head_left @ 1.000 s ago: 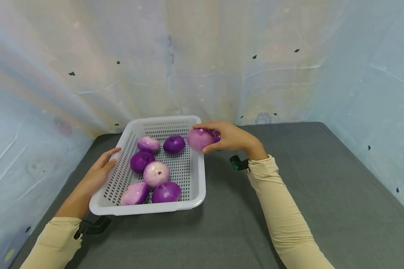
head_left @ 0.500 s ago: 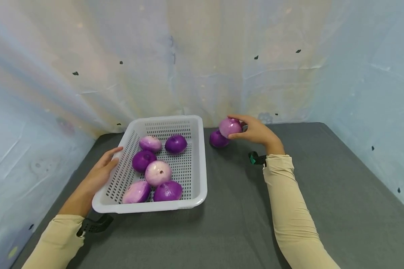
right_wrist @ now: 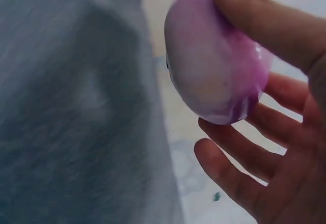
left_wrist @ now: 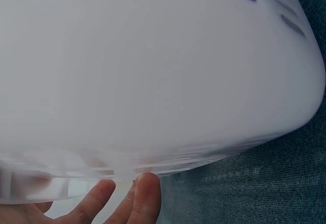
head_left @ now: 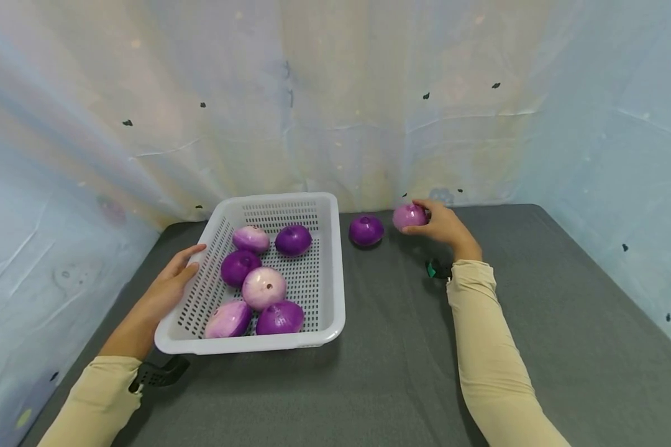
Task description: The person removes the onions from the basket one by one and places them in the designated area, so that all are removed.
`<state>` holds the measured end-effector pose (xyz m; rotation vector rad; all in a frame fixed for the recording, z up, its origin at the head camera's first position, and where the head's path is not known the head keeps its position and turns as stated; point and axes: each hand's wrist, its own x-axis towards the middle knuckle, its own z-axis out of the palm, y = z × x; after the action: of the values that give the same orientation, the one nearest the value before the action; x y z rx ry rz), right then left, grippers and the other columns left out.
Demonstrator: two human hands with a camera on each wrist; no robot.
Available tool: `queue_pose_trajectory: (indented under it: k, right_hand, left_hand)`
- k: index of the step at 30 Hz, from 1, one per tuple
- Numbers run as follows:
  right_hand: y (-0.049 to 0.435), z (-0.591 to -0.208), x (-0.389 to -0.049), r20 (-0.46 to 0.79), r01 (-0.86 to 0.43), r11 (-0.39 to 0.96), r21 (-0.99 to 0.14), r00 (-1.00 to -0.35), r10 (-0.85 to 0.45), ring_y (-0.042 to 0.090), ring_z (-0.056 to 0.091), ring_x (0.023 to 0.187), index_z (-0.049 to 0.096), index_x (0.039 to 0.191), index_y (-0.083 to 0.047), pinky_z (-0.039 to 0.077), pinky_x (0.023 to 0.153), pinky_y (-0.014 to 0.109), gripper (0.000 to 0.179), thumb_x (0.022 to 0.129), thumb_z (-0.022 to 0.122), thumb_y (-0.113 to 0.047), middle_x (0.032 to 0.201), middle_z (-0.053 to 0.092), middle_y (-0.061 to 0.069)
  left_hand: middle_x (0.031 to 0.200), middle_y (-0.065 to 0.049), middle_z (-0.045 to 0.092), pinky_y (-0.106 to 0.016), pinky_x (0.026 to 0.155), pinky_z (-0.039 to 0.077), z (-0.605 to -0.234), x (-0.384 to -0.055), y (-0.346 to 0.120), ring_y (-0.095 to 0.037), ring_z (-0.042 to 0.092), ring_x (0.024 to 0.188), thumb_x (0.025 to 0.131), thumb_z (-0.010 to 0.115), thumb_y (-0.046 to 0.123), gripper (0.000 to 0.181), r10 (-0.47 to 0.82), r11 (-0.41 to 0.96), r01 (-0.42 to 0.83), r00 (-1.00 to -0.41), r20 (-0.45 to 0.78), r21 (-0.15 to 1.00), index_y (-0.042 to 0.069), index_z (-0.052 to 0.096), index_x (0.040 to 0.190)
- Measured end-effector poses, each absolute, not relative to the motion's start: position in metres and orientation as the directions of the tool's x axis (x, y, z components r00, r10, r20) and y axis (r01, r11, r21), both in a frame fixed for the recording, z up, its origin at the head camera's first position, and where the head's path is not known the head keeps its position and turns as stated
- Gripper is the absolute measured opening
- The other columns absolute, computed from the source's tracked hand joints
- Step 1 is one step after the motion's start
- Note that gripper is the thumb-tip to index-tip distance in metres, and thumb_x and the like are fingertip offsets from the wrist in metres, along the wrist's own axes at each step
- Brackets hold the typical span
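Observation:
In the head view, my right hand (head_left: pixel 444 227) holds a light purple onion (head_left: pixel 409 216) at the back of the table. The right wrist view shows that onion (right_wrist: pixel 216 61) between the thumb and the fingers. A darker purple onion (head_left: pixel 366 230) lies on the table just left of it. My left hand (head_left: pixel 164 288) rests with extended fingers at the left side of a white perforated basket (head_left: pixel 335 279). Several onions lie inside, among them a pale one (head_left: pixel 264 288) and a dark one (head_left: pixel 293 240). In the left wrist view, fingertips (left_wrist: pixel 147 183) touch the basket's outer wall (left_wrist: pixel 153 81).
A dark grey cloth (head_left: pixel 391 372) covers the table under the basket. Pale patterned sheeting (head_left: pixel 358 112) hangs behind the table and along both sides.
My right hand has carried the light purple onion from the basket's right rim to the right, past the dark onion, and lowered it toward the table. The left hand stays at the basket.

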<state>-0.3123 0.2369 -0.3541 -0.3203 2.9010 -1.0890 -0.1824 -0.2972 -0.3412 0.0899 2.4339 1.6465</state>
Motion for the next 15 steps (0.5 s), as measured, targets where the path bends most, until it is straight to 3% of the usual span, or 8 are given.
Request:
queue_pose_trajectory:
  k: [7,15]
  right_hand:
    - [0.24,-0.376,-0.32,-0.021,-0.103,0.788,-0.607,-0.989,-0.146,0.044,0.042,0.137,0.028,0.157,-0.011,0.038,0.111,0.061,0.089,0.087,0.075,-0.041,0.155,0.036,0.025]
    - [0.238,-0.377,-0.32,-0.015,-0.119,0.78,-0.615,-0.987,-0.162,0.044,0.042,0.136,0.028,0.156,-0.009,0.038,0.111,0.061,0.088,0.087,0.076,-0.037,0.154,0.037,0.026]
  left_hand:
    - [0.161,-0.029,0.02,-0.042,0.082,0.061,-0.342,-0.182,-0.297,-0.008,0.065,0.105,0.108,0.031,0.04,0.053,0.164,0.346,-0.073,-0.977,-0.136,0.935,0.033,0.014,0.158]
    - [0.159,-0.03,0.022,-0.04,0.081,0.06,-0.344,-0.18,-0.296,-0.008,0.065,0.105,0.109,0.029,0.039,0.051,0.184,0.315,-0.039,-0.978,-0.101,0.948,0.034,0.015,0.157]
